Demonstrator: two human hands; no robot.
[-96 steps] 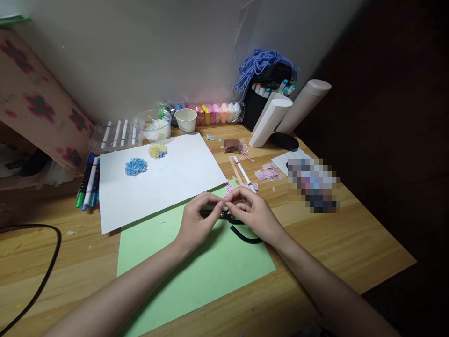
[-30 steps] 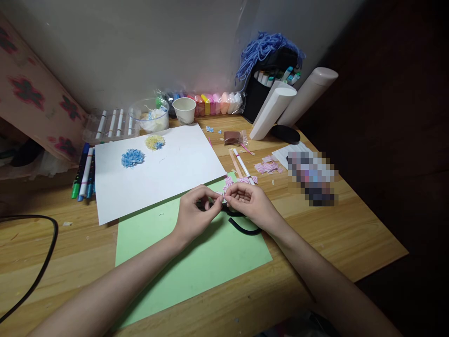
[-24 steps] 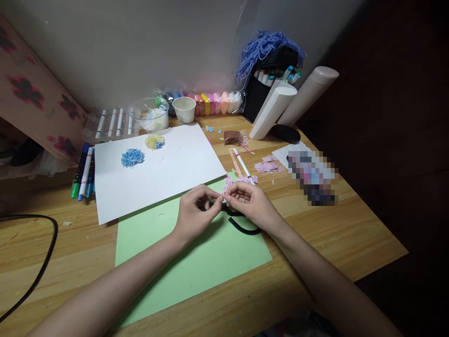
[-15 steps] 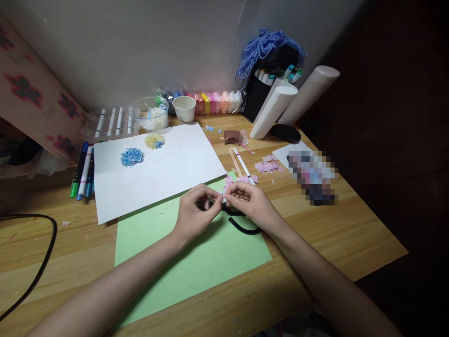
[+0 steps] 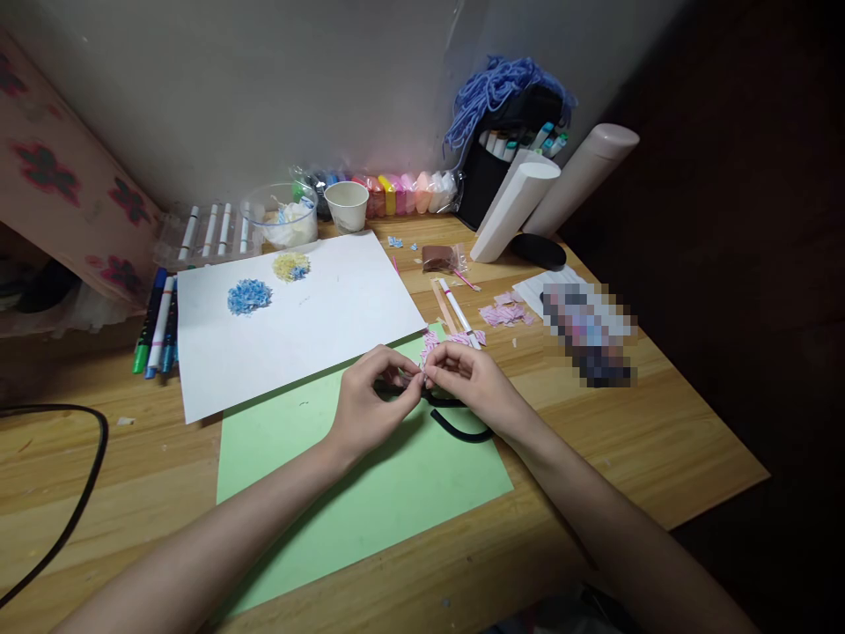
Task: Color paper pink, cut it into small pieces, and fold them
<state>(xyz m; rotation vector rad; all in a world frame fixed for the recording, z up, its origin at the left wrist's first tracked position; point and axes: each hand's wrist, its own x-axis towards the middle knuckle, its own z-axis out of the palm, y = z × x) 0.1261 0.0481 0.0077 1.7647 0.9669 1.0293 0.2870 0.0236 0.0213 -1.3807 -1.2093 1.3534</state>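
My left hand (image 5: 378, 394) and my right hand (image 5: 465, 374) meet fingertip to fingertip above the green sheet (image 5: 356, 511). Between their pinched fingers is a small pale scrap (image 5: 423, 370), probably paper, mostly covered by the fingertips. Under my right hand lie black-handled scissors (image 5: 462, 434), partly hidden. Pink-and-white paper scraps (image 5: 430, 342) are heaped just beyond my fingers. A white sheet (image 5: 330, 326) overlaps the green one and bears a blue cluster of bits (image 5: 249, 297) and a yellow cluster with some blue (image 5: 290, 265).
A white marker (image 5: 455, 304) and more pink scraps (image 5: 505, 313) lie to the right. Behind stand a paper cup (image 5: 347, 210), a clear tub (image 5: 283, 231), a brown packet (image 5: 439, 258) and a black pen holder (image 5: 479, 180). Several markers (image 5: 158, 326) sit at left; a black cable (image 5: 99, 458) curves nearby.
My left hand's fingertips have shifted slightly to the right and drawn closer to the right hand's. The pale scrap shows less between them. Everything on the table stays put.
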